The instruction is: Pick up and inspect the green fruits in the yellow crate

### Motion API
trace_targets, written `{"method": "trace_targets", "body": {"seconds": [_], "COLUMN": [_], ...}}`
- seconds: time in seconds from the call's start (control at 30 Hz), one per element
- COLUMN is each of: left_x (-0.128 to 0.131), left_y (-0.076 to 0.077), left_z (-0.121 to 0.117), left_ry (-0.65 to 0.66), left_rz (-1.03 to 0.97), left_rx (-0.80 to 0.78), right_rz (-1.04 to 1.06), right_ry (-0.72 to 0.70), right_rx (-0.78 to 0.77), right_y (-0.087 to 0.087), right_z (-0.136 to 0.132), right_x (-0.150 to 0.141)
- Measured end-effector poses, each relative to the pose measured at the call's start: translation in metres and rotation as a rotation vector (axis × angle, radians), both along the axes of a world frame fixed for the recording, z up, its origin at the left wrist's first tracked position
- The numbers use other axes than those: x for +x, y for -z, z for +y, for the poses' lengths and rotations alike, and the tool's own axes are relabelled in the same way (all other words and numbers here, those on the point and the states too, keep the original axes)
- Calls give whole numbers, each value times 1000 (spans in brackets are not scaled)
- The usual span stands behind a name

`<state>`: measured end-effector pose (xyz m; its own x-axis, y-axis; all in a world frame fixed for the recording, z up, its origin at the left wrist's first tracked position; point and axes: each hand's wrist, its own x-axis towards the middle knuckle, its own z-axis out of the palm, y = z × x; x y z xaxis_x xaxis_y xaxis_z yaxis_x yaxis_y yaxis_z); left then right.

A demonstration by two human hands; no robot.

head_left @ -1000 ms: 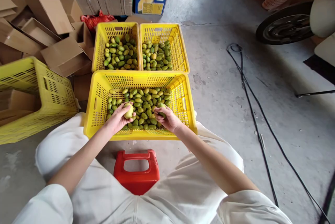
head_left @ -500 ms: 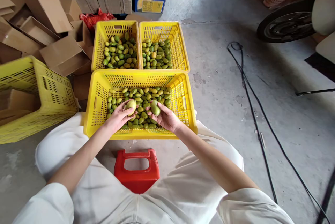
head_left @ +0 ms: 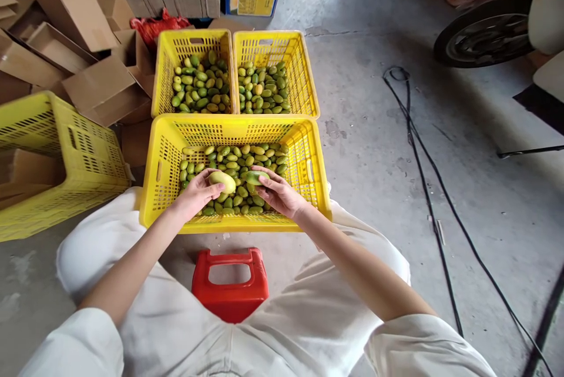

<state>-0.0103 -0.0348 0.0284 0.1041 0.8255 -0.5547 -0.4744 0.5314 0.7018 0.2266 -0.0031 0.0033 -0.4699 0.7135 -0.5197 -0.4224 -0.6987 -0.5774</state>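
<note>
A wide yellow crate (head_left: 167, 212) stands on the floor between my knees, with several green and yellowish mangoes in it. My left hand (head_left: 197, 196) is over the crate, its fingers closed round a pale yellow-green mango (head_left: 222, 181). My right hand (head_left: 276, 194) is beside it, closed on a greener mango (head_left: 252, 177). The two fruits are close together above the pile.
Two smaller yellow crates of mangoes, one on the left (head_left: 164, 77) and one on the right (head_left: 305, 80), stand behind the near crate. A tipped yellow crate (head_left: 88, 154) and cardboard boxes (head_left: 94, 86) lie at left. A red stool (head_left: 229, 292) is under me. Black cables (head_left: 418, 148) and a wheel (head_left: 482, 36) are at right.
Both hands lifted a mango off the pile and turned it. They have drawn closer together over the crate's middle.
</note>
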Motion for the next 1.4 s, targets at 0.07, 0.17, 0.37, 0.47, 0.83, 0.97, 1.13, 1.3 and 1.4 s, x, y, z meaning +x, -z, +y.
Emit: {"method": "trace_targets", "body": {"seconds": [0.07,0.17,0.37,0.47,0.83,0.97,1.13,1.3,1.4], "left_x": [-1,-2,-9,-13,-18,-19,-15,-11,-12], "left_y": [-1,-2,-2,-2,3,8,8,9,11], "left_z": [1,3,7,8,11,9,10,12,13], "left_ry": [-43,-93,-63,2,-47,-45,-74,-169,-270], "left_rz": [-7,-2,-45,-63,10,78,147,177,193], "left_rx": [8,18,14,58,63,106,151,170,204], "right_rz": [-18,-30,15,1,27,-13,-38,-103,-85], "right_ry": [-20,18,171,176,150,144,196,188,180], "right_rx": [11,-25,-62,-19,-48,17,44,31,-9], "right_y": [0,1,0,1,3,1,1,3,1], "right_z": [0,2,9,11,14,8,9,11,11], "right_x": [0,1,6,7,9,6,6,8,10]}}
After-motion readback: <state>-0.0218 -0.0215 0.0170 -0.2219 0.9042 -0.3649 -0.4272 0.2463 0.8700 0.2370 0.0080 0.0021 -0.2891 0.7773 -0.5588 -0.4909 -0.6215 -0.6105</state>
